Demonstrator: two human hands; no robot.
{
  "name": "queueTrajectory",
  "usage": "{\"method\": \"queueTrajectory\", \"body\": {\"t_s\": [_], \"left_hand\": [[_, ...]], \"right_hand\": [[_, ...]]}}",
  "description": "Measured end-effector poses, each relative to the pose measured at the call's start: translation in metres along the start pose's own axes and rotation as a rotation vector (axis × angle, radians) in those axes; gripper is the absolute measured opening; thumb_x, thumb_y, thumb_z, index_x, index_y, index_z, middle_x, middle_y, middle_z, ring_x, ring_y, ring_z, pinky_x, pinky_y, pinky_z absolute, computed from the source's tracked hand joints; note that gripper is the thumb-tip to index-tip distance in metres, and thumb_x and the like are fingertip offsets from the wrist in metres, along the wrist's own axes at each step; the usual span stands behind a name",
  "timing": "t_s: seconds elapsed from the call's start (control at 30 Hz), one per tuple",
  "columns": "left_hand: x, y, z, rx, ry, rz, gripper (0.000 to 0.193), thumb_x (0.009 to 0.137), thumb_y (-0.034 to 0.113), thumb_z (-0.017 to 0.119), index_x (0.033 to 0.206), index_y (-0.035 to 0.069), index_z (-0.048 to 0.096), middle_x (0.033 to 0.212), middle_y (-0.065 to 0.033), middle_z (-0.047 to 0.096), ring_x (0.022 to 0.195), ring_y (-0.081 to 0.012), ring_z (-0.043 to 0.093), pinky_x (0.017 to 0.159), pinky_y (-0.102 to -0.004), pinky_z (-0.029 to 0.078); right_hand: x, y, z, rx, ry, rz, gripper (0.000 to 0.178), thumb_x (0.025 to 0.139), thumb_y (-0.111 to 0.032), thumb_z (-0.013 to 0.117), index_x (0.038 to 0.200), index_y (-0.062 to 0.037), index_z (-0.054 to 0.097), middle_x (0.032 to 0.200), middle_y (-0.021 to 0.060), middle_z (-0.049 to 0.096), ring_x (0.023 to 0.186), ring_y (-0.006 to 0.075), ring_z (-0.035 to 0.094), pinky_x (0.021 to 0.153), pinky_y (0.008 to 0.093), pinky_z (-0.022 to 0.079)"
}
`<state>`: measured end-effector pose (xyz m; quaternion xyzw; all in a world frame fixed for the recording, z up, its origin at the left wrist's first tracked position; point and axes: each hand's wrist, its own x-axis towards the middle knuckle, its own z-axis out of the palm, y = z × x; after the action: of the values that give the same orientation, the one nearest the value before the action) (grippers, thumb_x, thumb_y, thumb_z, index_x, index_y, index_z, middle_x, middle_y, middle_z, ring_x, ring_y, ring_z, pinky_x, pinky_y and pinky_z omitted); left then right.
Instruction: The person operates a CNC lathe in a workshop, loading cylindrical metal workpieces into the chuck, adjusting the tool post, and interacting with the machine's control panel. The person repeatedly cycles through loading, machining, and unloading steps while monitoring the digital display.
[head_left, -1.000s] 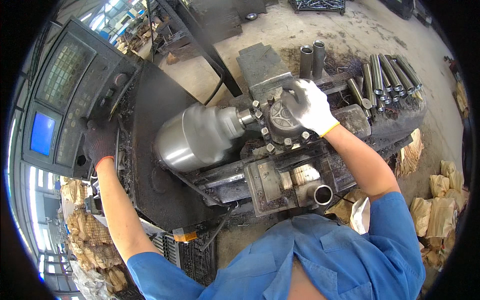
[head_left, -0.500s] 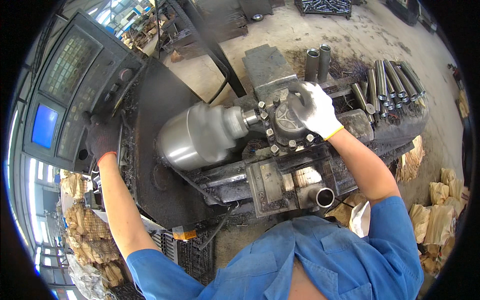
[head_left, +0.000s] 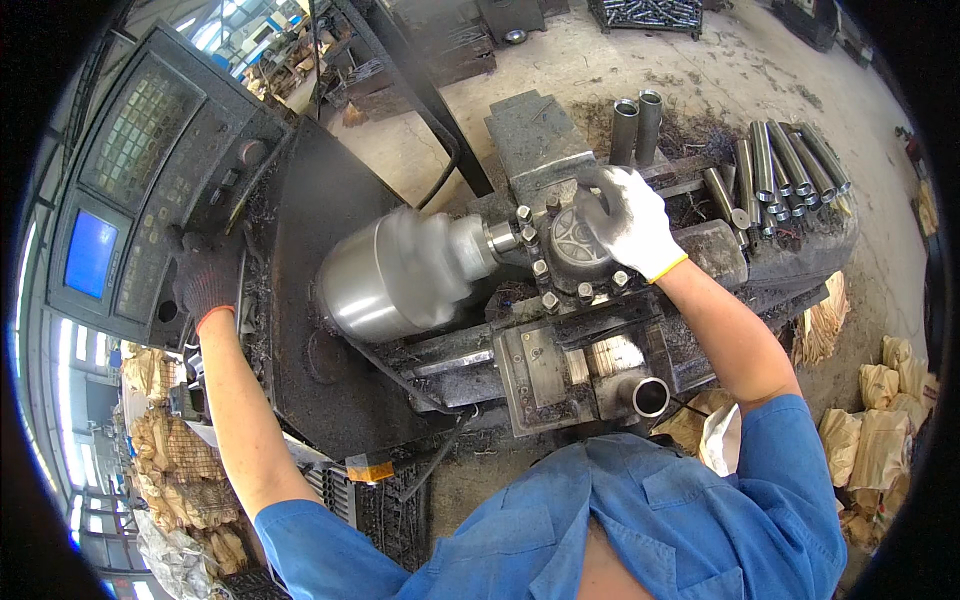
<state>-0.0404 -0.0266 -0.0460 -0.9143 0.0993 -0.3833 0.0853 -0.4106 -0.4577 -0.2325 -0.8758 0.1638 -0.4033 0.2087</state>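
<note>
The stepped steel chuck has spun on, its smooth cylinder blurred beside the bolt-studded tool post. The right hand, in white fabric, curls at the post's round cap, grip unclear; the dark-knit left hand is by the flat control panel, fingers indistinct.

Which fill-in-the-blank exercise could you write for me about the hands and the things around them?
1. The right hand wears a white glove with a ____ edge at the wrist.
2. The left hand is at the control panel, whose screen glows ____.
3. Beyond the right hand, exactly ____ metal tubes stand upright.

Missing words: yellow; blue; two.
</note>
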Motion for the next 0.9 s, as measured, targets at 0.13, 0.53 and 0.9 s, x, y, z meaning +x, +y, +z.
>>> {"method": "queueTrajectory", "body": {"t_s": [0.13,0.53,0.9], "left_hand": [[-0.01,0.029,-0.03,0.053,-0.053,-0.011,0.061,0.105,0.056,0.051,0.137,0.006,0.063,0.167,-0.0311,0.042,0.118,-0.0571,0.069,0.096,-0.0685,0.054],[-0.01,0.03,-0.031,0.035,-0.045,-0.025,0.056,0.104,0.05,0.057,0.135,0.004,0.061,0.172,-0.0246,0.037,0.12,-0.0564,0.069,0.097,-0.068,0.055],[-0.011,0.026,-0.031,-0.003,-0.023,-0.014,0.054,0.101,0.047,0.063,0.131,0.003,0.063,0.173,-0.0227,0.037,0.122,-0.0564,0.067,0.093,-0.0698,0.055]], "right_hand": [[0.0,0.001,-0.004,-0.008,-0.019,0.022,0.023,0.096,-0.028,0.075,0.109,-0.009,0.076,0.107,0.0118,0.075,0.104,0.0364,0.07,0.091,0.0458,0.059],[0.001,-0.005,-0.008,0.009,-0.031,0.046,0.027,0.097,-0.03,0.074,0.113,-0.008,0.077,0.109,0.0121,0.076,0.107,0.0357,0.07,0.093,0.0455,0.058],[0.001,-0.002,-0.004,0.008,-0.016,0.03,0.025,0.097,-0.026,0.075,0.113,-0.0077,0.077,0.109,0.0119,0.076,0.106,0.0348,0.071,0.092,0.044,0.059]]}}
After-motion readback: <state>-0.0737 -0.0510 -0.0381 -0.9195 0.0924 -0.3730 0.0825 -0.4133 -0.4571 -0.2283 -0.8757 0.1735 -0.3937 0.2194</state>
